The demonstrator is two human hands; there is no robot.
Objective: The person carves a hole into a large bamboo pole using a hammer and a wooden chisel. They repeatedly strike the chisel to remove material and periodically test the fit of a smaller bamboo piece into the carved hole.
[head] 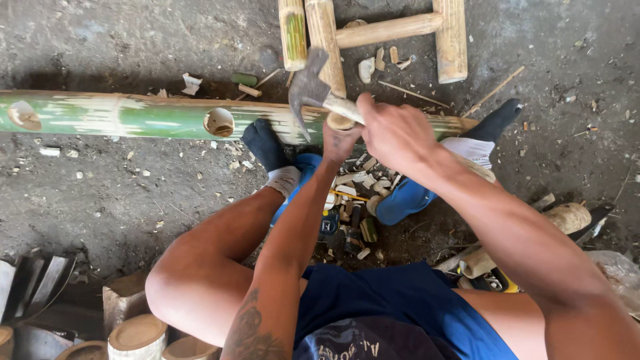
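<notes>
Right hand [393, 133] is clenched round the pale wooden handle of a claw hammer with a dark grey steel head [308, 87]; head sits up and left of the fist, claw pointing down toward the pole. Left hand [340, 141] is just below the hammer handle, fingers wrapped round a short round bamboo peg [341, 122] whose cut end shows above the fist. Peg stands on the long green bamboo pole with pale scraped patches [120, 115], which lies horizontally across the grey concrete floor [100, 193]. Pole has round holes cut in it: one near the left end [25, 115], one near the middle [219, 122], just left of the hands. Both feet in dark socks with white cuffs press against the pole: left foot [267, 147] beside the middle hole, right foot [493, 127] near the pole's right end. Blue slippers [407, 199] lie under the ankles. Pale bamboo chips and offcuts [360, 187] are scattered between the feet. Beyond the pole lies a pale yellow bamboo frame of thick tubes joined by a crossbar [390, 30]. Short sawn bamboo sections [137, 333] stand at lower left, by the person's left knee. A thick bamboo stub [568, 217] lies at right near the right forearm.
</notes>
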